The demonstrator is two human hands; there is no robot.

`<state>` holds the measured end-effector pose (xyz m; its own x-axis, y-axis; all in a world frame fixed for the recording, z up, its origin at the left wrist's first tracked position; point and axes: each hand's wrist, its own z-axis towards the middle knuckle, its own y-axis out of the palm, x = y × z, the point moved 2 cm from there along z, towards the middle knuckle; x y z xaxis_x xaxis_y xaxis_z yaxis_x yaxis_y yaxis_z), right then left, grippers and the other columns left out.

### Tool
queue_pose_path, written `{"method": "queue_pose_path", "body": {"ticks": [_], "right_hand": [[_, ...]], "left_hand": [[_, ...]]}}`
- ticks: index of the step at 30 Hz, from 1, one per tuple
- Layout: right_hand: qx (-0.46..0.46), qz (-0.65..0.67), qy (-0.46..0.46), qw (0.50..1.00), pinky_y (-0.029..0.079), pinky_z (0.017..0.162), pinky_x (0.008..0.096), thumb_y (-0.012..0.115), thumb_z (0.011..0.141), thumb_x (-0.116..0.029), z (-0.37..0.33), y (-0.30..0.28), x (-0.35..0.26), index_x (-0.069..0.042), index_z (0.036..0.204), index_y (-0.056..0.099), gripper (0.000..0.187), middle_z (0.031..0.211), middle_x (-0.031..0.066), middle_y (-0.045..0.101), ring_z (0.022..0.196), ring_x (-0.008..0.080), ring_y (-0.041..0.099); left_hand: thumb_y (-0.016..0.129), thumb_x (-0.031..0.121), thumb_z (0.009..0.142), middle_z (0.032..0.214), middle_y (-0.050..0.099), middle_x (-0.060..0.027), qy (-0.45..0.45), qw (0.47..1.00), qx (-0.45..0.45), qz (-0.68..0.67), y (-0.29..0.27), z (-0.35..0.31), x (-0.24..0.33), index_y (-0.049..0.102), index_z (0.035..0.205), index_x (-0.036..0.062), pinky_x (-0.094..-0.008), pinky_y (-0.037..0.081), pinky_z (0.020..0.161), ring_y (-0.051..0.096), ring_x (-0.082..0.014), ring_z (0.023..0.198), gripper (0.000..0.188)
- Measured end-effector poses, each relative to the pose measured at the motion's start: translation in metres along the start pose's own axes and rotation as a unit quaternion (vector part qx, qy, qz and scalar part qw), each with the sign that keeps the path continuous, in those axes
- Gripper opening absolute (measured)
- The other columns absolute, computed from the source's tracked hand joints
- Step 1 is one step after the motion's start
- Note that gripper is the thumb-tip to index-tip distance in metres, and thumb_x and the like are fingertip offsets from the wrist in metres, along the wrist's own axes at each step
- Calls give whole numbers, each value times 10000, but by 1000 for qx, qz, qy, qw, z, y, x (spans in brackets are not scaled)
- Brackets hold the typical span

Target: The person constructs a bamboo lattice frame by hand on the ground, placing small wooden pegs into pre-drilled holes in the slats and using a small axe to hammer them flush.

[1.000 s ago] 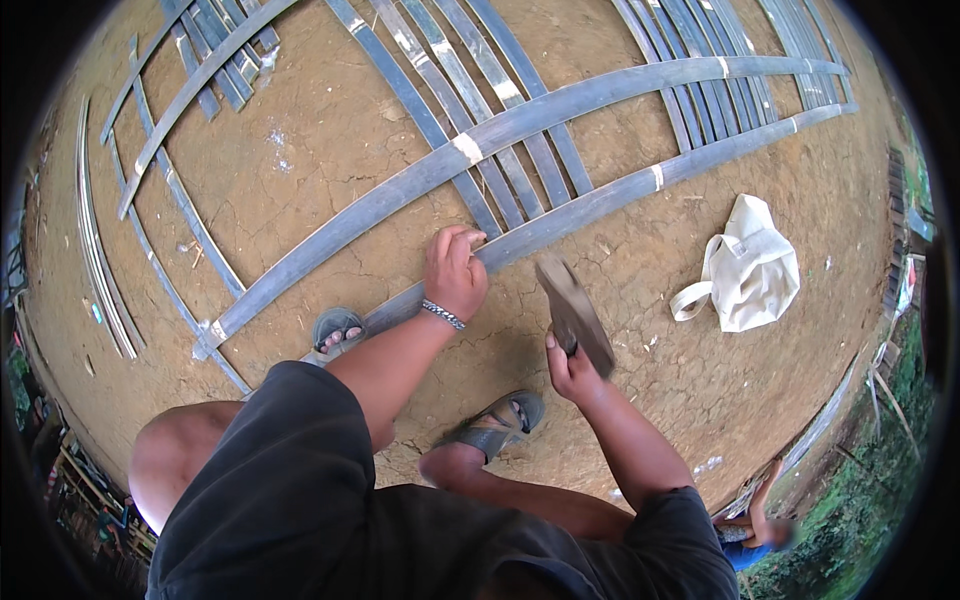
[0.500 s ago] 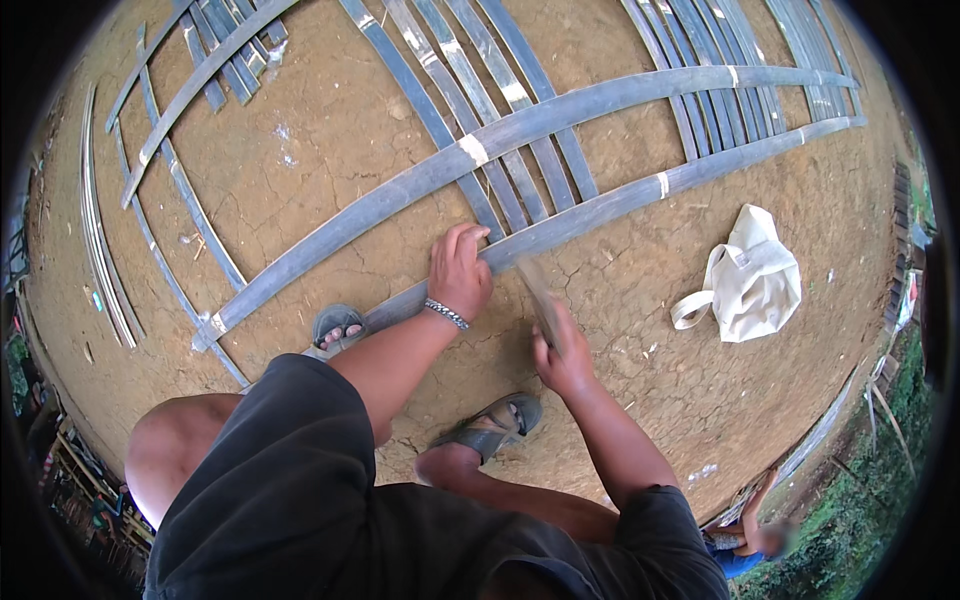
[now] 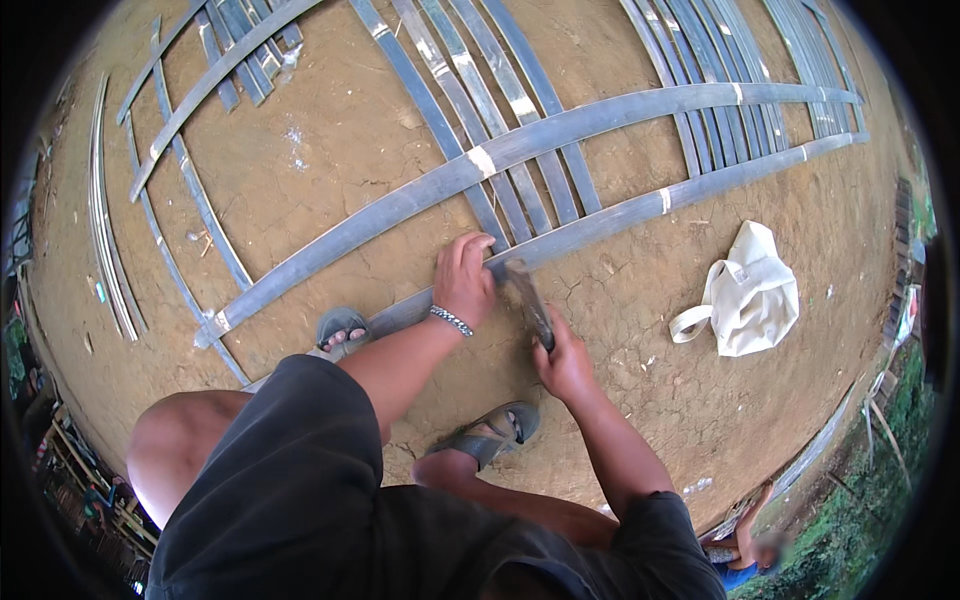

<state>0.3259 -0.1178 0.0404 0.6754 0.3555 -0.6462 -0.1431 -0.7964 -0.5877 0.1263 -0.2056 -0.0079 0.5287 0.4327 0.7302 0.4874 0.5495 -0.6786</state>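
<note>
L hand [image 3: 465, 282] flat on strip [image 3: 600, 222] | R hand [image 3: 562, 360] grips blade [image 3: 528, 298], beside L fingertips

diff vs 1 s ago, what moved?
The right hand swung its flat dark blade down and left, from raised above the bare dirt to the long grey bamboo strip, beside the left hand. The left hand stayed pressed on that strip; the white cloth bag and sandalled feet did not move.
</note>
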Motion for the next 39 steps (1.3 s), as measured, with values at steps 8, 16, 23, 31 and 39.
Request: {"method": "queue_pose_path", "body": {"ticks": [8, 16, 23, 31, 39], "right_hand": [[32, -78, -16, 996, 547, 885, 490, 673, 858, -66, 1, -1, -1, -115, 1426, 474, 604, 1236, 223, 653, 1019, 453, 666], [104, 48, 131, 985, 492, 1004, 405, 668, 938, -106, -57, -29, 66, -8, 1499, 399, 630, 1291, 242, 628, 1167, 331, 642], [367, -185, 82, 908, 439, 1012, 499, 607, 965, -60, -85, -88, 171, -32, 1550, 353, 638, 1307, 298, 547, 1179, 465, 552], [327, -206, 202, 900, 372, 1054, 552, 627, 940, -74, -68, -97, 178, -80, 1550, 351, 670, 1331, 291, 493, 1237, 492, 473], [310, -212, 191, 907, 373, 1059, 545, 596, 956, -103, -71, -99, 189, -30, 1535, 352, 633, 1336, 285, 470, 1244, 496, 464]], "left_hand": [[510, -78, 738, 1212, 575, -206, -3, 999, 15, -40, 2, -6, 0, 544, 1206, 26, -488, 452, 1008, 564, -408, 1145, 481], [528, -54, 760, 1199, 574, -218, -3, 998, 8, -61, -2, -5, -1, 556, 1202, 35, -486, 459, 1003, 568, -413, 1129, 451], [608, 3, 822, 1148, 574, -224, 81, 986, 63, -129, -32, 32, 5, 581, 1171, 6, -480, 461, 970, 569, -411, 1090, 350], [638, 100, 876, 1109, 623, -230, -84, 948, 303, 50, -127, 215, -107, 626, 1109, 5, -477, 485, 928, 604, -400, 1039, 252], [720, 292, 875, 1222, 685, -261, -250, 922, 117, 273, -208, 347, -199, 656, 1215, 1, -441, 508, 1014, 643, -384, 1180, 451]]}}
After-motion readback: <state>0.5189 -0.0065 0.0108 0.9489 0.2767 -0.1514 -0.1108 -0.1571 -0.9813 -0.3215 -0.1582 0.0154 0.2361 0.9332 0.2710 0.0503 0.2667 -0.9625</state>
